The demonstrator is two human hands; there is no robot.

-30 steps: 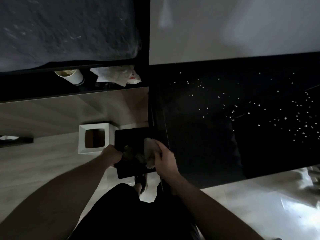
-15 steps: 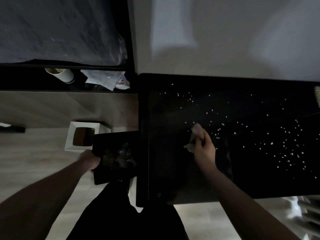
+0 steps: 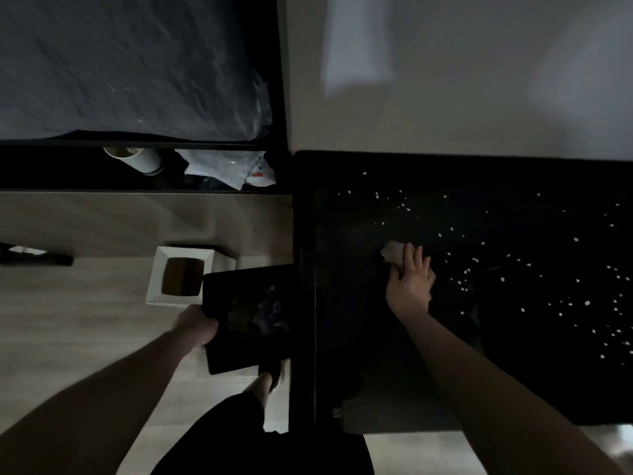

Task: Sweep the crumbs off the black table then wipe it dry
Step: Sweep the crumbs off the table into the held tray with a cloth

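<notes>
Many crumbs left; right hand moved onto desk, fingers flat pressing cloth; left hand still grips tray at edge; next sweep starting.

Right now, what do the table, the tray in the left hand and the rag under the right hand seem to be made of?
The table looks like smooth black glass or lacquered board: a faint sheen shows at its near corner. The tray in the left hand seems to be thin matte black plastic, though the dim light leaves this open. The rag under the right hand looks like soft, pale, crumpled cloth or paper.
</notes>
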